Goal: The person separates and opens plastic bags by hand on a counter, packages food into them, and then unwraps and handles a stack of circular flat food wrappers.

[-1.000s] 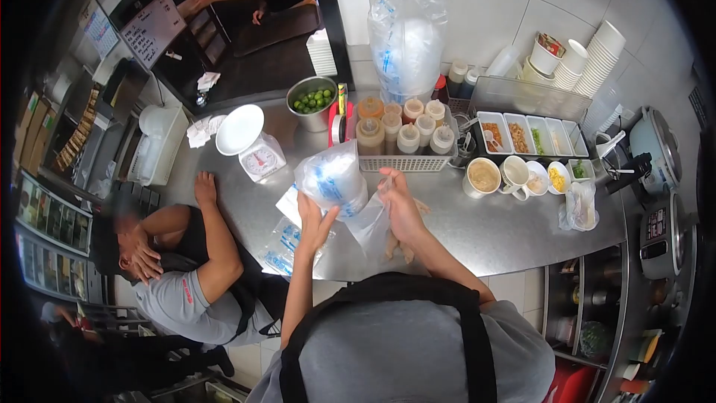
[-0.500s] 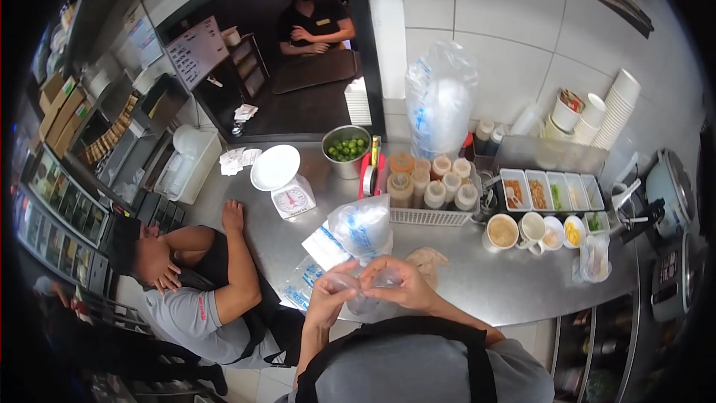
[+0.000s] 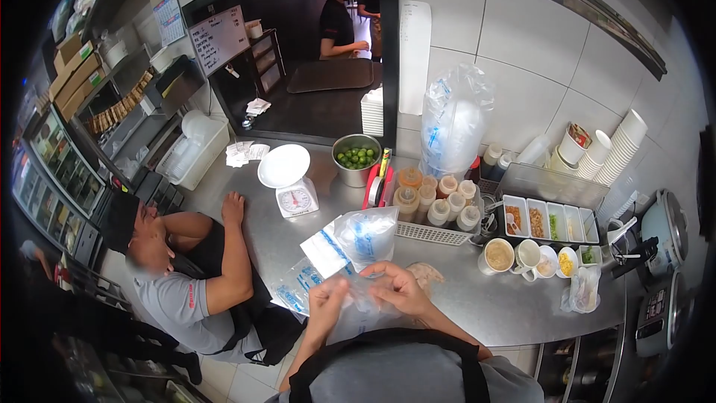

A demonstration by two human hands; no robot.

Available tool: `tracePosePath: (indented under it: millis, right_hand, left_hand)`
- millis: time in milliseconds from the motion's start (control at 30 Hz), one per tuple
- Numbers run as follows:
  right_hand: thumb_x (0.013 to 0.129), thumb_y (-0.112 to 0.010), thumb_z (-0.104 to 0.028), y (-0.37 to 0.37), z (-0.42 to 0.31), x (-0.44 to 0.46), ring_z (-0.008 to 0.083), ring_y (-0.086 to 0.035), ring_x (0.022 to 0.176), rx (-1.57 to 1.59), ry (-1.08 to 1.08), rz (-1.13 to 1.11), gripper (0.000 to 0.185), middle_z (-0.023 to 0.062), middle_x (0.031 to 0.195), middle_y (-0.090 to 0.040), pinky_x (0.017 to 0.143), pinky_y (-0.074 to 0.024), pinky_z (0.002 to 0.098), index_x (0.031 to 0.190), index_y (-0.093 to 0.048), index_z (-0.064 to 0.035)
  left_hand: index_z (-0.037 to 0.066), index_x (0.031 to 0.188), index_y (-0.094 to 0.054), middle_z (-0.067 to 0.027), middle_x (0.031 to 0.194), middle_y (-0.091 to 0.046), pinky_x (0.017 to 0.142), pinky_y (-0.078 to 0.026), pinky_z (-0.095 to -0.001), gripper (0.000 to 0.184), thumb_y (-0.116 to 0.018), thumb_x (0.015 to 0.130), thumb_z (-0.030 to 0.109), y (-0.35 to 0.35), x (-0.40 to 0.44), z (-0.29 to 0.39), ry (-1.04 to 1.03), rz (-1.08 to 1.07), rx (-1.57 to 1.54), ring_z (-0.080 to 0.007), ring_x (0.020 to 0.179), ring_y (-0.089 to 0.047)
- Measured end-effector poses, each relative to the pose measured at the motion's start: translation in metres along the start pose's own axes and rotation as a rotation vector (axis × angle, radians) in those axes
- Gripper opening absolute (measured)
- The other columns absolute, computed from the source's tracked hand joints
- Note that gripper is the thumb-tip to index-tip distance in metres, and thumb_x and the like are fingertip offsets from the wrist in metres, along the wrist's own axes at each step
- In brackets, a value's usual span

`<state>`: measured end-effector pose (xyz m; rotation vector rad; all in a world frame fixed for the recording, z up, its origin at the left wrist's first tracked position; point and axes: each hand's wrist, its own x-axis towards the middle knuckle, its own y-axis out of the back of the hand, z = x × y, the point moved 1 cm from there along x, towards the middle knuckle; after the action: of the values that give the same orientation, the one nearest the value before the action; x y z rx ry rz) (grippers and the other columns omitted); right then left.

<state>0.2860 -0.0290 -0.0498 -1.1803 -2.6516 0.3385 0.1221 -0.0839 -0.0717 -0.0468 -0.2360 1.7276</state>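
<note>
Between my two hands is a clear plastic bag, pinched near its top and hanging toward my apron. My left hand grips its left side with fingers closed. On its right side, my right hand pinches the film between thumb and fingers. Just beyond my hands sits a filled plastic bag with blue print. A white printed sheet lies against it. Flat printed plastic bags lie left of my left hand. A crumpled brownish cloth is partly hidden behind my right hand.
A co-worker leans on the counter's left end. Along the back stand a scale, a pot of green limes, a basket of squeeze bottles and a tall plastic bag. Ingredient tubs and cups are on the right.
My hands have moved slightly apart, and more of the clear bag shows below them. The co-worker's hand has left their face. Beyond the window, the person has turned sideways. My view has shifted.
</note>
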Motion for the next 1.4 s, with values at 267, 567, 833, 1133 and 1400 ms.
tracePosePath:
  millis: [267, 567, 833, 1133, 1400]
  right_hand:
    - [0.094, -0.043, -0.016, 0.025, 0.041, 0.010, 0.0068, -0.049, 0.058, 0.052, 0.201, -0.011, 0.016, -0.0018, 0.067, -0.050, 0.053, -0.0389, 0.0194, 0.092, -0.052, -0.0022]
    - [0.086, -0.057, -0.017, 0.044, 0.042, -0.001, 0.0075, -0.054, 0.061, 0.151, -0.251, -0.344, 0.019, 0.0019, 0.073, -0.060, 0.057, -0.0447, 0.0229, 0.096, -0.057, -0.0014]
    - [0.084, -0.059, -0.010, 0.071, -0.020, 0.040, 0.0070, -0.054, 0.061, 0.069, 0.175, 0.171, 0.012, 0.0019, 0.076, -0.058, 0.053, -0.0415, 0.0204, 0.085, -0.060, 0.0016]
    - [0.084, -0.053, -0.002, 0.070, 0.010, 0.086, 0.0061, -0.050, 0.048, -0.564, 0.272, 0.476, 0.004, 0.0031, 0.064, -0.057, 0.044, -0.0402, 0.0216, 0.085, -0.057, -0.0008]
    - [0.077, -0.047, 0.005, 0.073, 0.035, 0.089, 0.0149, -0.057, 0.044, -0.516, 0.041, 0.436, 0.015, 0.0113, 0.062, -0.059, 0.041, -0.0429, 0.0270, 0.089, -0.055, 0.0001]
  left_hand:
    - [0.001, 0.088, -0.063, -0.0009, 0.073, -0.061, 0.060, -0.043, -0.0206, 0.031, -0.055, 0.087, 0.031, 0.014, -0.003, -0.022, 0.395, -0.344, -0.324, -0.0065, 0.065, -0.054]
    - [0.002, 0.075, -0.061, -0.0075, 0.075, -0.061, 0.067, -0.045, -0.0251, 0.023, -0.056, 0.087, 0.021, 0.020, 0.018, -0.015, 0.142, -0.491, -0.711, -0.0155, 0.069, -0.058]
    - [-0.001, 0.082, -0.059, -0.0061, 0.084, -0.057, 0.055, -0.046, -0.0230, 0.014, -0.061, 0.083, 0.013, 0.006, 0.069, 0.014, 0.004, -0.224, 0.112, -0.0099, 0.070, -0.055]
    - [0.001, 0.083, -0.052, -0.0014, 0.079, -0.054, 0.059, -0.045, -0.0222, 0.010, -0.057, 0.084, 0.010, 0.010, 0.133, -0.049, -0.152, 0.148, 0.337, -0.0094, 0.073, -0.051]
    - [0.003, 0.086, -0.051, 0.0006, 0.067, -0.049, 0.055, -0.041, -0.0192, 0.006, -0.050, 0.079, 0.003, 0.028, 0.127, -0.083, 0.204, 0.043, 0.036, -0.0053, 0.062, -0.048]
